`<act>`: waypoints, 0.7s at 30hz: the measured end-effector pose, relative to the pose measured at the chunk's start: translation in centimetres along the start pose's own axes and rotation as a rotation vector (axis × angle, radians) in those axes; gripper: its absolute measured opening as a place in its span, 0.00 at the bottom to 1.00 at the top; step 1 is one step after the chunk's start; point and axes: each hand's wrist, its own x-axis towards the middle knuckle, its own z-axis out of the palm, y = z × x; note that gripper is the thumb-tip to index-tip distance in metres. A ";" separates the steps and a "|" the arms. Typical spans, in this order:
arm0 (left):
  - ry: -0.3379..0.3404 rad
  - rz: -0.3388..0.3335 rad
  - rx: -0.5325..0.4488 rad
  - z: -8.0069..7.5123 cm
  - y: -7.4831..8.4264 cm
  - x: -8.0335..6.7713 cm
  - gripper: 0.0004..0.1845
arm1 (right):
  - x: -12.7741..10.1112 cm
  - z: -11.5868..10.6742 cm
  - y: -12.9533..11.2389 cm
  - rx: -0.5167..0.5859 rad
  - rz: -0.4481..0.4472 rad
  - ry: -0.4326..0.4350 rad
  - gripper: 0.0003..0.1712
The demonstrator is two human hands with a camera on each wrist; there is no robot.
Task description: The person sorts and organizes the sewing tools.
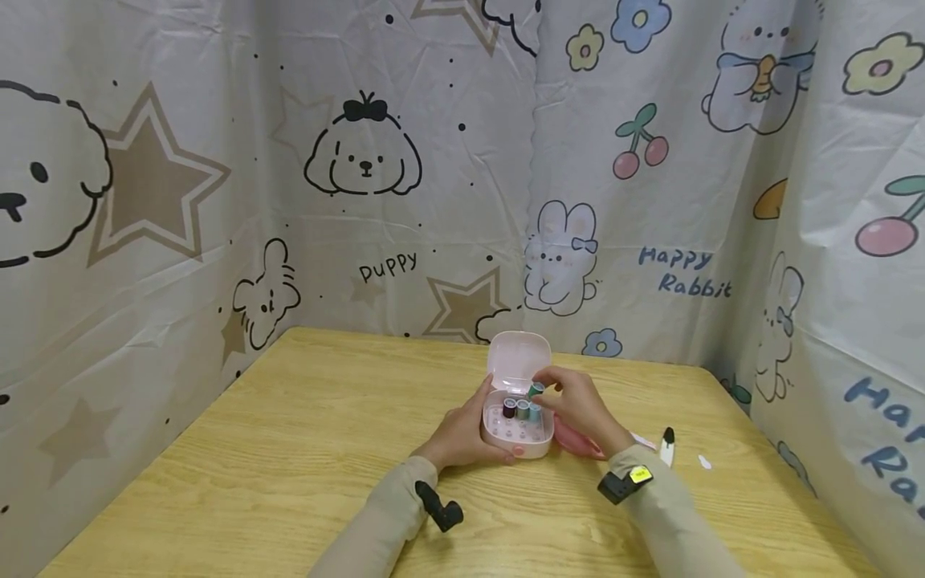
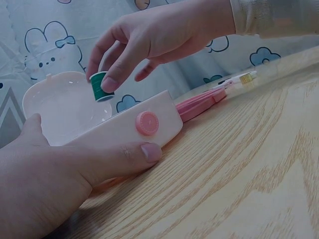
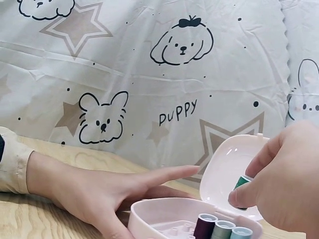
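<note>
Green spool (image 2: 98, 89) in right hand (image 1: 576, 403), left hand (image 1: 460, 429) holding pink box (image 2: 117, 130)

"So what is this place, a home or a workshop?"
"I can't tell which. It's a curtained-off nook — patterned cloth (image 1: 448, 221) hangs left, right and at the back of a wood-grain tabletop (image 1: 289, 449)."
"Patterned how?"
"Like a nursery's — puppies (image 1: 365, 167), rabbits (image 1: 560, 277), cherries (image 1: 626, 165) and stars (image 1: 148, 185), with blue lettering (image 1: 675, 258) reading 'Happy Rabbit'."
</note>
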 end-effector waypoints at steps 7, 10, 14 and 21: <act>-0.006 -0.004 0.007 0.0 0.0 0.0 0.77 | 0.8 1.2 -1.2 0.002 0.007 -0.024 0.15; -0.007 -0.002 0.016 0.0 0.0 -0.1 0.77 | 1.1 1.8 -1.7 -0.001 0.011 -0.027 0.15; -0.001 0.003 0.021 -0.1 0.1 -0.1 0.77 | 1.3 2.7 -2.1 -0.013 -0.005 -0.017 0.14; -0.014 0.002 0.024 -0.1 0.1 -0.2 0.76 | 1.7 3.9 -2.2 -0.061 0.005 -0.029 0.13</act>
